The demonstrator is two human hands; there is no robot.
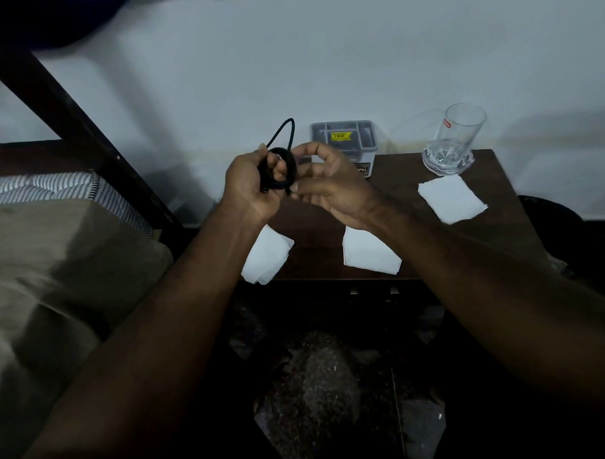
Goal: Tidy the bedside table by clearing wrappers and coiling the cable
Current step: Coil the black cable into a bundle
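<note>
Cable (281,168): coil pinched upright in your left hand (248,186) above the table (406,188); one loose loop rises above it. Right hand (327,180), touching the coil's right side, seems to pinch the free end, though dim light obscures it.

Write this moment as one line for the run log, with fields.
step: coiling cable | left hand: holds black cable coil | right hand: pinches cable | three white wrappers on table | glass standing

head | faces forward-down | close over bedside table (412,177) | single view
</note>
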